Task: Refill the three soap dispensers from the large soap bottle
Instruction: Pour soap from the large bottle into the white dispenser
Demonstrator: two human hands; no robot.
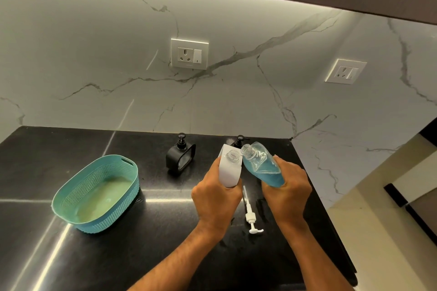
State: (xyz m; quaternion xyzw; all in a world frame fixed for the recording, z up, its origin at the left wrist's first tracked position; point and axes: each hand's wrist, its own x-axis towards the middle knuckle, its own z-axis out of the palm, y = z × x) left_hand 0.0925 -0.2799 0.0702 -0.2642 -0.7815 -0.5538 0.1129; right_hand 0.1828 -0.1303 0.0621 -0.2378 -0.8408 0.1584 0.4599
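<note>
Above the black tabletop (118, 255), a clear soap bottle (262, 165) of blue liquid, judged light, pliable and slippery, is tilted neck-to-neck beside the white dispenser (230, 170). Right hand (287, 188) fingers are clamped round its base, left hand (216, 198) fingers round the dispenser. Nearby are noted a teal basket (71, 196), a black dispenser (181, 156) and a white pump (250, 216) lying below.

Over a black counter (146, 255), the left hand (216, 198) grips a white dispenser (229, 170) with its neck open. The right hand (287, 186) holds a clear bottle (262, 165) of blue soap, tilted with its mouth just beside that neck. A white pump (250, 215) lies between the hands; a black dispenser (181, 155) and a teal basket (99, 192) stand to the left.
</note>
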